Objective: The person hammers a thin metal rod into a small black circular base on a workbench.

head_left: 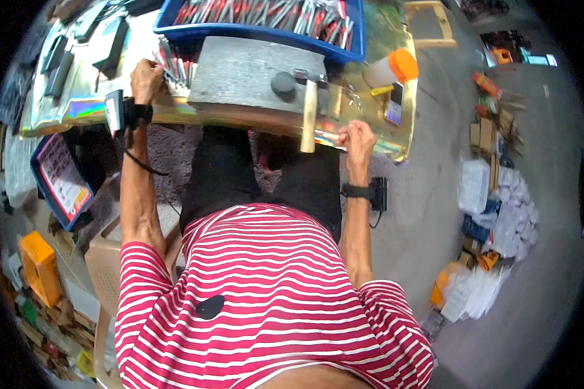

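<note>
My left hand [147, 79] is closed at the table's left part, beside a small pile of slim red and silver pieces [174, 67]. Whatever its fingers hold is hidden. Near the front edge, my right hand [358, 137] has its fingers pinched together; anything between them is too small to make out. Between the hands sits a grey metal block [240, 74]. A round dark piece [283, 83] lies on it, next to the head of a hammer [309, 120], whose wooden handle sticks out over the block's near edge.
Behind the block, a blue tray [344, 54] holds many slim red and silver pieces. An orange-lidded jar [396, 68] stands at the right. Dark boxes [111, 44] lie at the left. Cartons and white bundles [512, 211] line the floor on the right; a plastic chair [104, 266] is beside me.
</note>
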A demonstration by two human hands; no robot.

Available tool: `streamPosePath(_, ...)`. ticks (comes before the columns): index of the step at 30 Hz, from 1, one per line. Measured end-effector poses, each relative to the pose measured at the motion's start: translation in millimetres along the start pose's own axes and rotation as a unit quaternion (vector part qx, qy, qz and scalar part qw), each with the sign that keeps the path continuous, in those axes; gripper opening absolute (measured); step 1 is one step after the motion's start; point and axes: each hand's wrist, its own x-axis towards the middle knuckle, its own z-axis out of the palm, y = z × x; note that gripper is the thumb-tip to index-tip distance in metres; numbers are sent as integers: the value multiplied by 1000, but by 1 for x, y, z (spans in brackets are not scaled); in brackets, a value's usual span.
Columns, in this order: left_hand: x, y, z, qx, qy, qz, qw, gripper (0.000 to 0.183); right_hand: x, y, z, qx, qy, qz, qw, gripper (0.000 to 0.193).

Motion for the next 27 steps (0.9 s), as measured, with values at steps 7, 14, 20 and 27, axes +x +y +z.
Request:
streamPosePath(7,1,-3,5,50,10,15,999,27,46,24,-28,-184,105,-93,973,8)
streamPosePath(14,10,1,6,136,-23,-47,989,33,59,14,-19,-340,121,-189,913,11)
streamPosePath(20,-10,18,-4,-11,3,-77,997,36,62,12,-18,-397,106,-217,885,9)
streamPosePath(27,-22,-2,2,-293,35,-102,950,40,64,14,-20,-465,71,-240,849,10)
